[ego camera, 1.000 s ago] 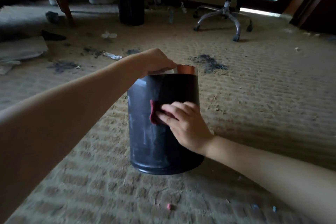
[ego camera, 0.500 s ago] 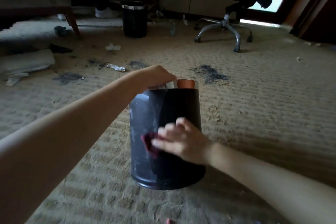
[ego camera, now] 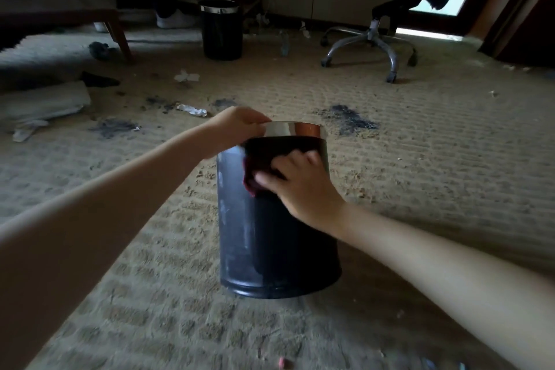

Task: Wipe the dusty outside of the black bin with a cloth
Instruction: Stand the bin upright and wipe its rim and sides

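Note:
A black bin (ego camera: 270, 249) with a shiny metal rim stands upright on the carpet in the middle of the view. Pale dusty streaks show on its left side. My left hand (ego camera: 237, 126) grips the rim at the upper left. My right hand (ego camera: 300, 186) presses a dark red cloth (ego camera: 250, 177) flat against the upper part of the bin's wall, just under the rim. Most of the cloth is hidden under my fingers.
The carpet (ego camera: 420, 174) is littered with dark dust patches (ego camera: 348, 120) and crumpled paper scraps (ego camera: 192, 109). A second black bin (ego camera: 222, 30) stands at the back. An office chair (ego camera: 381, 9) is at the back right, furniture legs at the back left.
My right hand has slid the cloth from the lower half of the bin's wall up to just under the rim. My left hand has stayed on the rim.

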Tool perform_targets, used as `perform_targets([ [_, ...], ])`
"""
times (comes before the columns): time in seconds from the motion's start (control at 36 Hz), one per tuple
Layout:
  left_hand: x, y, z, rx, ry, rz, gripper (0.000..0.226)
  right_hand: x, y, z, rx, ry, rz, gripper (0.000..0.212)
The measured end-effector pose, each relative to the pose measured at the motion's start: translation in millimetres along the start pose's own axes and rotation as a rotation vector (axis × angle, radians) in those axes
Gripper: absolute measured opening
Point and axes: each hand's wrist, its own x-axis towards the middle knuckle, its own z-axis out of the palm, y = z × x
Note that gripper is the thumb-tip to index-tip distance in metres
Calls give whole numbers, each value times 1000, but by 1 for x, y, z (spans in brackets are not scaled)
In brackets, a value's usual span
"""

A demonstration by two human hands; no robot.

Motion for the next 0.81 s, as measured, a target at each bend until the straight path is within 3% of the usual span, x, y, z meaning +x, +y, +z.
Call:
perform_targets([
  [0.11,-1,-10,3,-44,122,14,25,-42,-33,1,128,-133,-160,34],
  [0.25,-4,-6,9,-48,136,69,24,-102,-67,-2,153,-240,-330,39],
  [0.33,-1,-12,9,34,150,3,29,-115,-68,-3,167,-212,-323,34],
  [0.47,2,-25,10,36,217,-88,48,-88,-39,-4,90,-131,-515,29],
  [0.56,-1,-20,12,39,201,-41,44,-56,-19,-3,41,-55,-442,31],
  [0.72,-3,-11,2,-70,60,34,23,26,30,-6,-9,169,-46,40],
  [0.81,-4,-8,-1,-75,53,49,22,44,38,-15,-46,166,-43,29],
])
